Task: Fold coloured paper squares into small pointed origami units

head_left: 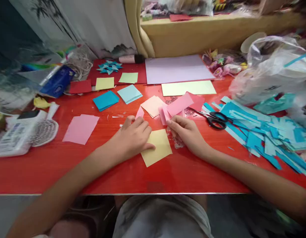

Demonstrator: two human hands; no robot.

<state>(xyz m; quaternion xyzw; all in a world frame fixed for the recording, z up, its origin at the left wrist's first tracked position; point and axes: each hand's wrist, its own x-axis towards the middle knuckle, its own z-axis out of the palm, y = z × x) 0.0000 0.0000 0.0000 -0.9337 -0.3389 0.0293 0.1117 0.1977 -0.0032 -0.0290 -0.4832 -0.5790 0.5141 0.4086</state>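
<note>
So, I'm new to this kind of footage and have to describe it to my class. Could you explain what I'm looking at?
There is no machine here, just a person's two bare hands. The single picture comes from a camera worn on the head, looking forward and down, so the arms reach in from the bottom corners.

On the red table lie pink squares at the left, a lilac sheet at the back, and scissors beside a pile of blue strips at the right.

The left hand has its thumb on a pale yellow square. The right hand appears to pinch pink paper.
</note>
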